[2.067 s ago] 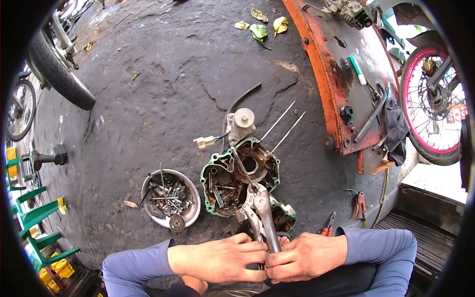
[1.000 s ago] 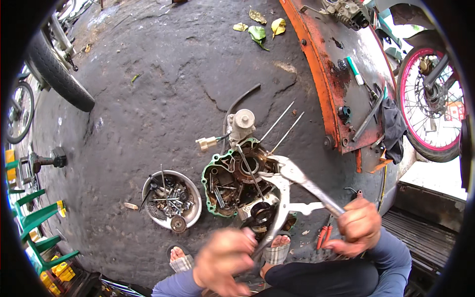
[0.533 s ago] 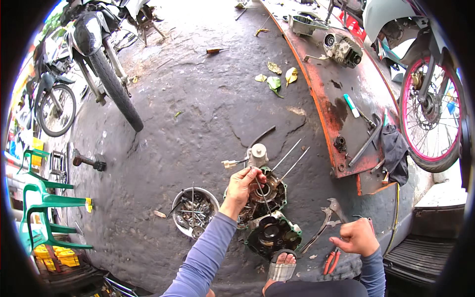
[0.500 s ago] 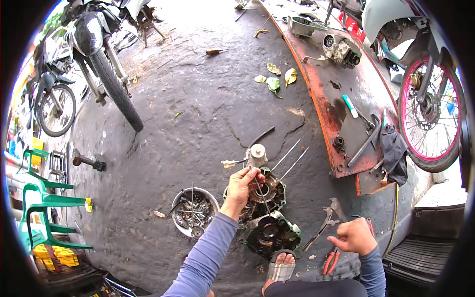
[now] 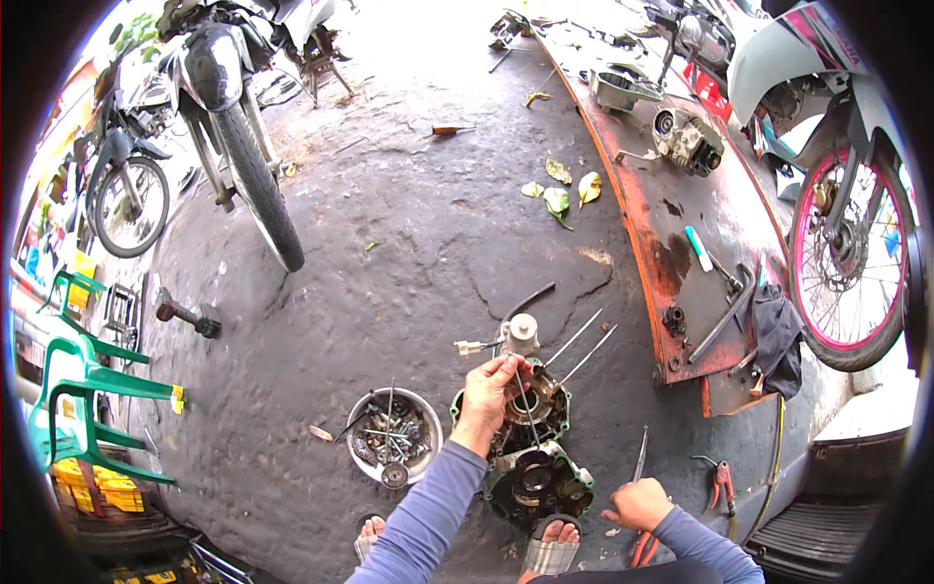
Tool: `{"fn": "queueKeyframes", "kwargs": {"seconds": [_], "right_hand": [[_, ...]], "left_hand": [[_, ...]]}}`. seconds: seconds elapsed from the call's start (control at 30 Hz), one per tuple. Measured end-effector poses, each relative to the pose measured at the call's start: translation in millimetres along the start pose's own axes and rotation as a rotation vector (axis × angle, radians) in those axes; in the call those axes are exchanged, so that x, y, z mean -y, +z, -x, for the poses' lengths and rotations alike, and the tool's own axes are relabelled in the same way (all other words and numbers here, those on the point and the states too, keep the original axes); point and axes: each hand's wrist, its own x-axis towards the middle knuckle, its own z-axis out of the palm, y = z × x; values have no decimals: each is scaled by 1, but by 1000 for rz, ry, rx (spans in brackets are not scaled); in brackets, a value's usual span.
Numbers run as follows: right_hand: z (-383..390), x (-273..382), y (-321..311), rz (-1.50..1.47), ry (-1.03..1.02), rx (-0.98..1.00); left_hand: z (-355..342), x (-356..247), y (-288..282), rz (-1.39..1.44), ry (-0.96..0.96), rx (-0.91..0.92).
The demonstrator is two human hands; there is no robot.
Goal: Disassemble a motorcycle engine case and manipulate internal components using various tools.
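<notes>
My left hand pinches the upper end of a thin metal rod, which slants down to the engine case parts. An open engine case half with two long studs sticking up lies behind the fingers. Nearer me, close to my foot, rests a darker case half with a green gasket edge. My right hand is closed, low on the right, around silver pliers seen edge-on; their grip end is hidden. Red-handled pliers show just below this hand.
A metal bowl of bolts and small parts stands left of the engine. Another red-handled tool lies at right. An orange-edged metal ramp holds engine parts and tools. Motorcycles and green chairs stand around.
My right hand has moved left and down, and the silver pliers that lay flat now stand up from its fist. My left hand keeps its pinch on the rod. The view has shifted slightly.
</notes>
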Motion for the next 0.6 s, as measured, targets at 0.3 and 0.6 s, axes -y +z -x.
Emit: {"fn": "queueKeyframes", "kwargs": {"seconds": [0.3, 0.6], "right_hand": [[16, -31, 1, 26, 368, 236], [35, -150, 28, -101, 529, 634]], "left_hand": [[9, 0, 24, 67, 43, -294], [-4, -19, 8, -113, -91, 69]]}}
